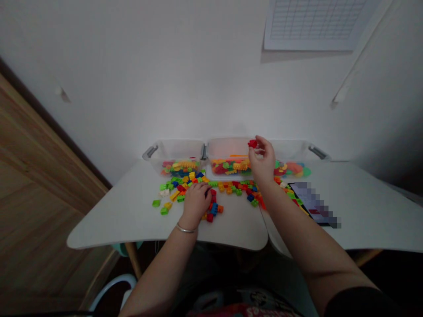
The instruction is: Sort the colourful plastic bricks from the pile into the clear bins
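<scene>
My right hand (263, 159) is raised in front of the clear bins, pinching a small red toy brick (252, 144) between thumb and fingertips. Low over the table, my left hand (197, 200) rests among loose bricks with its fingers curled and close together. Something dark shows at its thumb, but what the fingers hold is hidden. Right beside that hand lies a small cluster of blue, red and orange bricks (214, 209). Green, yellow and white bricks (165, 193) are scattered to its left, and more loose bricks (236, 188) spread below the bins toward my right forearm.
Clear plastic bins (228, 147) with grey latches stand against the wall, holding colourful pieces. A tablet (313, 204) lies on the right beside my forearm. The white table (119, 220) has a seam between two tops. A printed sheet (310, 26) hangs on the wall.
</scene>
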Action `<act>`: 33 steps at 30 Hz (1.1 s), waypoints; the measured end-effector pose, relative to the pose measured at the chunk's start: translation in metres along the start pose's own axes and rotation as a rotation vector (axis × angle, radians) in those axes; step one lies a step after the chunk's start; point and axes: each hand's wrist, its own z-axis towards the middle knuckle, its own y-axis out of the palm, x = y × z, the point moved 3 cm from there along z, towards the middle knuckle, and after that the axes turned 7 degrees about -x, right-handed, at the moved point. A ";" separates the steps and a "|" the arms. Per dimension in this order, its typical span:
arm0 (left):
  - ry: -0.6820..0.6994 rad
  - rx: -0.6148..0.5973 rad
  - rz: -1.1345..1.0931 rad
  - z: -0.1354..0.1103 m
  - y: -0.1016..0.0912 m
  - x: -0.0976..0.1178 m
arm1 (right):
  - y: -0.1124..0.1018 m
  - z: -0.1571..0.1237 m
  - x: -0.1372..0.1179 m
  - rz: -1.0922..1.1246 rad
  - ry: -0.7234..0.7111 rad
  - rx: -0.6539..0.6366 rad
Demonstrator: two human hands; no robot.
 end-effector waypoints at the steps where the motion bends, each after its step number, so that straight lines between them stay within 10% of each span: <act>1: -0.002 0.001 -0.002 0.000 0.000 0.000 | 0.002 0.009 -0.001 -0.031 -0.023 -0.020; 11: 0.003 0.018 -0.025 0.001 0.006 -0.005 | 0.032 0.033 0.014 -0.459 -0.082 -0.358; 20: 0.003 0.013 -0.027 0.001 0.006 -0.006 | 0.037 0.040 0.023 -0.537 0.177 -0.478; 33: -0.008 0.003 -0.013 0.001 0.004 -0.004 | 0.023 0.025 0.011 -0.287 0.001 -0.313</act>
